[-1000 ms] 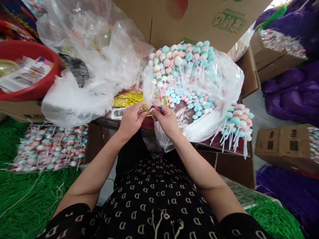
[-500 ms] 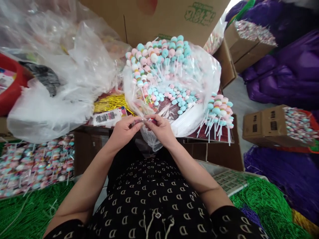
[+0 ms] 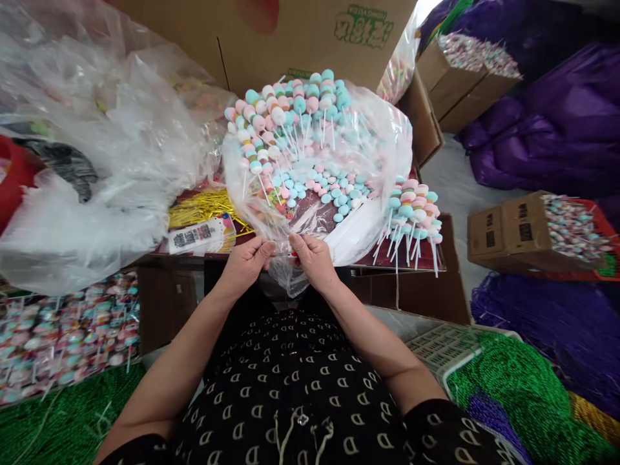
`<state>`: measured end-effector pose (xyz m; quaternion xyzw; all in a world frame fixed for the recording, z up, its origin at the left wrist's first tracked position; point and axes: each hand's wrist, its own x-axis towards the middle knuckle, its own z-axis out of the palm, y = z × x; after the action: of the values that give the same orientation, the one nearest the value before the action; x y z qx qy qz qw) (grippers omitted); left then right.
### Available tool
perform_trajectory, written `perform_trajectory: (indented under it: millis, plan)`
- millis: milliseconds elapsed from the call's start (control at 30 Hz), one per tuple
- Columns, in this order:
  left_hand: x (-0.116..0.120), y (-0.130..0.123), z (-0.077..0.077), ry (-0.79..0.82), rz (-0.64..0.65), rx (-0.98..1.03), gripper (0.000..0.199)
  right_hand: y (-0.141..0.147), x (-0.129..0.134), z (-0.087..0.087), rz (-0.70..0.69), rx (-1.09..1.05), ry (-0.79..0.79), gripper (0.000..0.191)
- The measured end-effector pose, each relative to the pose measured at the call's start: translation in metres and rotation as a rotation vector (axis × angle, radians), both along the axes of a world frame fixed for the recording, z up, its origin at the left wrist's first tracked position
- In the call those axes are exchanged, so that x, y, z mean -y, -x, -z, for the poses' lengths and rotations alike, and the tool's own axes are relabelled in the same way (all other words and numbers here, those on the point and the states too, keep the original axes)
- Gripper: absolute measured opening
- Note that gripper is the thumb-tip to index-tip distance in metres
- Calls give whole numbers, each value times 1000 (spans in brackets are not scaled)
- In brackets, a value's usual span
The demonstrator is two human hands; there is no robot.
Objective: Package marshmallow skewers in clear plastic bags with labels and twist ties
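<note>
Pinching clear film (image 3: 281, 247) | left hand (image 3: 246, 263), right hand (image 3: 316, 263): clamped on it | gap wider than before

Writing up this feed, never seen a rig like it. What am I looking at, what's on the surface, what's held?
There is no robot here: these are a person's bare hands, and every picture comes from one head-worn camera looking forward and down. The left hand appears right of the right hand. Both pinch something small, seemingly clear plastic; details are too small to tell. On the dark red table are skewered pastel pieces, loose pastel pieces, clear plastic sheeting, gold strips and a printed packet.
</note>
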<state>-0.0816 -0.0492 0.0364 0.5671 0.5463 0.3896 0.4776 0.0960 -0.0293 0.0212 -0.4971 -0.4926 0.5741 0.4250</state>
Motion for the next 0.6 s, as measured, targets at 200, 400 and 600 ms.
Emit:
perform_trajectory:
  millis: [200, 400, 600]
  plan:
    - [-1, -8, -6, 1, -18, -54, 33, -7, -4, -7, 66, -56, 53, 46]
    - [-8, -9, -11, -13, 45, -146, 44, -12, -6, -10, 117, 30, -9, 61]
    - [-16, -16, -11, -33, 62, -44, 34, -20, -6, -19, 140, -47, 45, 63]
